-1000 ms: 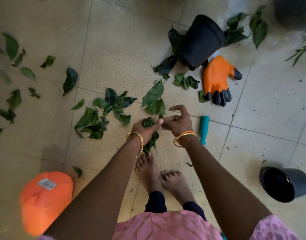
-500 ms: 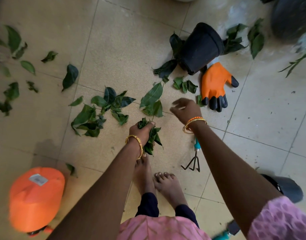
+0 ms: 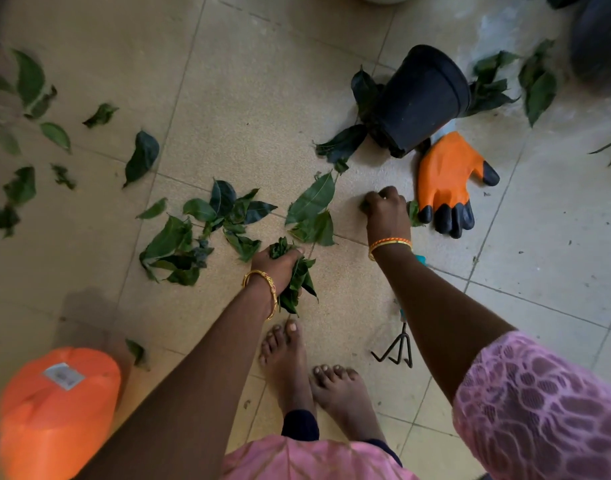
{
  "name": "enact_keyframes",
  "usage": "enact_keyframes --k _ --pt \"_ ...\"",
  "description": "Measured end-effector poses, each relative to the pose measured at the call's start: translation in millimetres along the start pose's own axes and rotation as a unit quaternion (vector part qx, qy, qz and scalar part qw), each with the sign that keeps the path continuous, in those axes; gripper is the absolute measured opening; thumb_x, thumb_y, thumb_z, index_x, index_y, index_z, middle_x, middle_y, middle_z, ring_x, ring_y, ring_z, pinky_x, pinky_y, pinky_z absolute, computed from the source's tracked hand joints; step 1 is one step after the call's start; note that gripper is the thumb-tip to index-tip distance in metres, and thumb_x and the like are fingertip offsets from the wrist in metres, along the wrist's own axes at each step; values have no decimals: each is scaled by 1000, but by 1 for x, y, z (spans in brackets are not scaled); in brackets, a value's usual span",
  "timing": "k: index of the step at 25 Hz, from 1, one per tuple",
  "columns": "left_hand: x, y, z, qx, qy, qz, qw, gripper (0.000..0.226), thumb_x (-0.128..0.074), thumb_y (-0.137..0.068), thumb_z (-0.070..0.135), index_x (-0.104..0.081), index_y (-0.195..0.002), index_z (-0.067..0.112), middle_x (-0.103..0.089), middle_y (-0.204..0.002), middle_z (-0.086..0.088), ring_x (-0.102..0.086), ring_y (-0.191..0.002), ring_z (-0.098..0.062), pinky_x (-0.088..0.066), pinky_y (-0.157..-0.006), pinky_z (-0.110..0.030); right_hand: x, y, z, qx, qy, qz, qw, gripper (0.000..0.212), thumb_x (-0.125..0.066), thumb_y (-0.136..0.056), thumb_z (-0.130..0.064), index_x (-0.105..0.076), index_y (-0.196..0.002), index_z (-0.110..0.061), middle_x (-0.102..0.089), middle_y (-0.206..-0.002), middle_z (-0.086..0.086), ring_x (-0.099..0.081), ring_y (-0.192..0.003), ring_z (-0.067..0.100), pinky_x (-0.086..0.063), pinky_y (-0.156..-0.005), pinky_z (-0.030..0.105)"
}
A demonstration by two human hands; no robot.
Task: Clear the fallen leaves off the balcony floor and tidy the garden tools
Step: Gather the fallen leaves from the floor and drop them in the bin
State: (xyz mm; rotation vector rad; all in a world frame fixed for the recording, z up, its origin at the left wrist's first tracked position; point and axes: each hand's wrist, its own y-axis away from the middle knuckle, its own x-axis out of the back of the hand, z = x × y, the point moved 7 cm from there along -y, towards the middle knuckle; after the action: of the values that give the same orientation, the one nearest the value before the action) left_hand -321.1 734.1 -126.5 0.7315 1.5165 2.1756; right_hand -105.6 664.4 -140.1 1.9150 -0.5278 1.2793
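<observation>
Green leaves lie scattered over the tiled balcony floor, with a cluster (image 3: 207, 230) in the middle and more at the left (image 3: 27, 81). My left hand (image 3: 279, 263) grips a bunch of picked leaves (image 3: 298, 282) just above my feet. My right hand (image 3: 385, 211) is down on the floor, its fingers curled over small leaves (image 3: 414, 213) beside an orange and black garden glove (image 3: 447, 181). A small hand rake (image 3: 397, 348) with a teal handle lies under my right forearm.
A black pot (image 3: 421, 98) lies tipped over behind the glove, with leaves around it (image 3: 338, 143). An orange container (image 3: 54, 407) stands at the lower left. More leaves (image 3: 539, 84) and a dark blurred object (image 3: 598, 39) are at the top right. My bare feet (image 3: 307, 368) stand below centre.
My right hand has moved away from my left hand, forward and to the right, down to the leaves beside the glove. My left hand keeps its bunch.
</observation>
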Motion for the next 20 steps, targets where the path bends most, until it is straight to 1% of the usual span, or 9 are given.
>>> enact_keyframes --k 2,5,7,9,10,12,14,16,20 --pt "2 1 -5 13 3 4 1000 17 -75 -79 26 -61 -83 16 -68 -97 -16 -65 -90 -33 -54 -87 -48 -3 8 1 -10 -28 -11 999 24 -43 -95 -4 -61 -110 -1 -54 -110 21 -53 -101 35 -46 -80 37" --pt "-2 6 -15 62 57 -22 996 20 -73 -80 23 -63 -86 7 -68 -85 -21 -65 -70 -32 -57 -59 -37 -5 24 11 -178 -214 -37 960 16 -60 -88 -7 -70 -101 -7 -67 -102 12 -62 -94 24 -52 -86 33" --pt "-9 17 -21 111 124 -60 984 20 -71 -82 19 -61 -89 3 -67 -89 -24 -68 -79 -40 -52 -44 -28 -8 48 2 -291 -429 -77 852 12 -72 -79 -7 -73 -90 -10 -71 -89 6 -66 -85 18 -56 -81 29" --pt "-15 29 -22 138 188 -88 969 17 -67 -85 18 -61 -89 3 -67 -95 -25 -67 -89 -43 -52 -43 -28 -3 73 -25 -334 -583 -126 730 11 -75 -76 -2 -71 -82 -10 -70 -77 4 -66 -71 15 -57 -65 22" --pt "-16 36 -21 138 208 -96 964 16 -65 -87 19 -62 -88 3 -67 -93 -23 -68 -84 -39 -53 -44 -28 1 84 -36 -348 -621 -144 688 12 -74 -76 0 -69 -80 -10 -69 -73 3 -66 -65 12 -55 -57 20" --pt "-16 48 -17 128 232 -116 957 19 -60 -91 21 -64 -93 3 -67 -91 -20 -67 -74 -29 -55 -48 -28 8 102 -53 -361 -649 -157 651 14 -74 -75 1 -68 -78 -11 -69 -70 1 -65 -59 8 -53 -52 18" --pt "-15 56 -14 120 255 -145 948 28 -54 -94 23 -63 -107 0 -66 -96 -19 -67 -75 -26 -55 -51 -28 10 112 -60 -354 -657 -147 649 14 -74 -75 1 -69 -77 -13 -69 -74 2 -65 -66 12 -56 -61 23" --pt "-13 61 -12 122 279 -163 938 31 -51 -95 25 -61 -113 2 -65 -98 -18 -68 -75 -24 -56 -53 -29 14 116 -64 -324 -647 -123 679 15 -74 -75 0 -69 -75 -14 -69 -77 3 -65 -73 17 -57 -68 28" --pt "-4 66 -13 121 290 -196 929 36 -47 -97 37 -65 -96 6 -71 -85 -11 -71 -69 -18 -59 -60 -26 20 113 -79 -197 -533 -123 814 13 -72 -78 -2 -71 -75 -15 -69 -81 4 -67 -83 26 -58 -75 43"
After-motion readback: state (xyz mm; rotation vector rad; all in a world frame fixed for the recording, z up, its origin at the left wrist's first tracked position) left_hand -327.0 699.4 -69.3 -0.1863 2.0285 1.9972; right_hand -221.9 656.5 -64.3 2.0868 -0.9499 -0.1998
